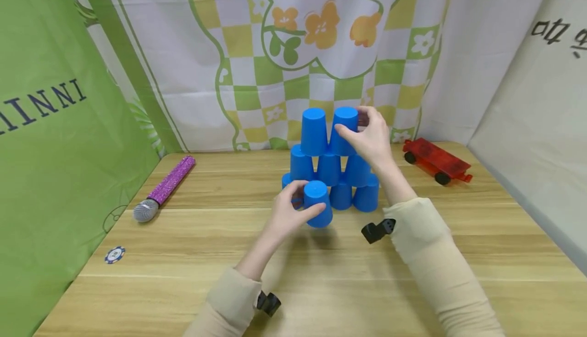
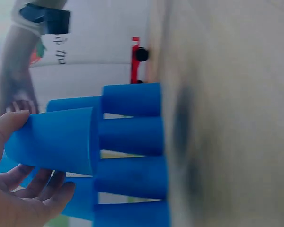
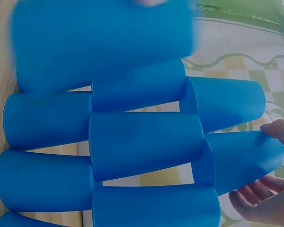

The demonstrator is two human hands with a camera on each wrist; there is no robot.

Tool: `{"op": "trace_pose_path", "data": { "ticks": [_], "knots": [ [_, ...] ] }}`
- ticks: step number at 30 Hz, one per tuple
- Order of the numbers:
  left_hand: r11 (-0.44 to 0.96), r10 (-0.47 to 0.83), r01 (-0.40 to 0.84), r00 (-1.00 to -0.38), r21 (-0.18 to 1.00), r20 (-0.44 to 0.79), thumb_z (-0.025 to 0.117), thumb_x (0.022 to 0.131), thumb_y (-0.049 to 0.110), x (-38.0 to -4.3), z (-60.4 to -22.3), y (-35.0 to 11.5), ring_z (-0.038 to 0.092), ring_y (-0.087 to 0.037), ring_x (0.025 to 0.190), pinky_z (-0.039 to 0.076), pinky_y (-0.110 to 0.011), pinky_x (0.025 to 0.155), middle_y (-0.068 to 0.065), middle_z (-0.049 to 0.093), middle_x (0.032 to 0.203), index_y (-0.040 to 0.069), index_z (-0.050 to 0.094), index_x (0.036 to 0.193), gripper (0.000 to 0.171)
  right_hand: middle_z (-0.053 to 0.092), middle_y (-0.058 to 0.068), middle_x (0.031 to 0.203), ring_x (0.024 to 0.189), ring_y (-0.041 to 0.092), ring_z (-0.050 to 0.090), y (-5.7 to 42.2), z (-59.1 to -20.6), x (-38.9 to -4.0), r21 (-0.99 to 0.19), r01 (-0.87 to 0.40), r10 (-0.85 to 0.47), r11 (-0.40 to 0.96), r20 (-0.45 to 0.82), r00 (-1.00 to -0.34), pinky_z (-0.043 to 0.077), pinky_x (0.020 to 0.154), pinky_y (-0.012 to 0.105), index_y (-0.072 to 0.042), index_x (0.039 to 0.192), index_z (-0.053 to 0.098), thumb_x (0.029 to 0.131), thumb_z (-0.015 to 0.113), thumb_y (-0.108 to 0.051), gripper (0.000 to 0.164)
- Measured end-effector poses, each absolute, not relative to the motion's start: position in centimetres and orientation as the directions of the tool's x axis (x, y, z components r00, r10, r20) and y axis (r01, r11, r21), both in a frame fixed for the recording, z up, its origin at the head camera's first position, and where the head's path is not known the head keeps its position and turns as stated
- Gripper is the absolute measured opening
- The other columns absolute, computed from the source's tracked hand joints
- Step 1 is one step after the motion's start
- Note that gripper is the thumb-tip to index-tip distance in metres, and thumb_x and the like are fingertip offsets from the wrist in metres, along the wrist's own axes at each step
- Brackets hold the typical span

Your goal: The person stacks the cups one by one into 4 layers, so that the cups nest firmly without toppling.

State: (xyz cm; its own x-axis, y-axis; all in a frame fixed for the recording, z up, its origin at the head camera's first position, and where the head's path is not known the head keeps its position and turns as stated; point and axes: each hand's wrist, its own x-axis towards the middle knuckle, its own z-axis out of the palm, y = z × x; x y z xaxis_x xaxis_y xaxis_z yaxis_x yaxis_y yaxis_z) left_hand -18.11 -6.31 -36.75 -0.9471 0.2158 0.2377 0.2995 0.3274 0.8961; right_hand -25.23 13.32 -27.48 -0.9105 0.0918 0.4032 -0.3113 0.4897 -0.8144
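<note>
Upside-down blue cups form a stepped stack, with several in the bottom row (image 1: 367,197), three in the middle row (image 1: 328,170) and two on top. My right hand (image 1: 373,140) holds the top right cup (image 1: 345,135) between thumb and fingers; that cup sits on the middle row. Beside it stands the top left cup (image 1: 314,133). In front of the stack, my left hand (image 1: 285,213) grips another blue cup (image 1: 318,205), mouth down and raised off the table. This cup hides part of the bottom row in the head view.
A purple glittery microphone (image 1: 171,180) lies at the table's left, with a poker chip (image 1: 114,255) nearer the front. A red toy car (image 1: 435,159) stands at the back right. Behind the wooden table (image 1: 348,286) hangs a patterned curtain (image 1: 183,72).
</note>
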Motion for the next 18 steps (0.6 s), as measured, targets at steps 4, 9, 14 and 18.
{"op": "trace_pose_path", "data": {
  "ticks": [4, 9, 14, 18],
  "knots": [
    [0.303, 0.193, 0.37, -0.926, 0.878, 0.324, 0.074, 0.081, 0.024, -18.0, -34.0, -7.3, 0.06, -0.024, 0.107, 0.05, -0.046, 0.094, -0.008, 0.062, 0.117, 0.011, 0.056, 0.121, 0.045, 0.049, 0.021, 0.131, 0.121, 0.034, 0.049, 13.8, -27.4, -24.9, -0.825, -0.304, 0.103, 0.476, 0.395, -0.913, 0.043, 0.103, 0.046, 0.001, 0.136, 0.04, 0.085, 0.068, -0.033, 0.067],
    [0.318, 0.152, 0.405, -0.914, 0.857, 0.376, 0.074, 0.081, 0.024, -18.5, -30.1, -8.5, 0.06, -0.024, 0.106, 0.052, -0.043, 0.093, -0.01, 0.063, 0.115, 0.01, 0.056, 0.122, 0.046, 0.048, 0.02, 0.134, 0.124, 0.034, 0.047, 14.8, -27.5, -24.3, -0.852, -0.277, 0.105, 0.444, 0.357, -0.928, 0.041, 0.105, 0.046, -0.002, 0.139, 0.037, 0.084, 0.069, -0.038, 0.073],
    [0.335, 0.13, 0.433, -0.901, 0.837, 0.414, 0.073, 0.083, 0.025, -19.3, -26.0, -9.1, 0.062, -0.025, 0.105, 0.053, -0.04, 0.092, -0.011, 0.063, 0.116, 0.009, 0.055, 0.124, 0.048, 0.045, 0.019, 0.138, 0.126, 0.034, 0.044, 16.7, -28.1, -23.4, -0.872, -0.253, 0.101, 0.419, 0.321, -0.942, 0.039, 0.107, 0.046, -0.002, 0.142, 0.033, 0.084, 0.068, -0.041, 0.078],
    [0.358, 0.121, 0.459, -0.887, 0.813, 0.446, 0.071, 0.084, 0.027, -20.2, -23.4, -9.1, 0.063, -0.025, 0.106, 0.053, -0.038, 0.092, -0.011, 0.063, 0.117, 0.008, 0.054, 0.125, 0.049, 0.044, 0.018, 0.141, 0.128, 0.034, 0.043, 18.2, -29.3, -22.9, -0.877, -0.215, 0.096, 0.43, 0.281, -0.955, 0.038, 0.108, 0.046, -0.004, 0.144, 0.03, 0.085, 0.066, -0.044, 0.08]
  ]
}}
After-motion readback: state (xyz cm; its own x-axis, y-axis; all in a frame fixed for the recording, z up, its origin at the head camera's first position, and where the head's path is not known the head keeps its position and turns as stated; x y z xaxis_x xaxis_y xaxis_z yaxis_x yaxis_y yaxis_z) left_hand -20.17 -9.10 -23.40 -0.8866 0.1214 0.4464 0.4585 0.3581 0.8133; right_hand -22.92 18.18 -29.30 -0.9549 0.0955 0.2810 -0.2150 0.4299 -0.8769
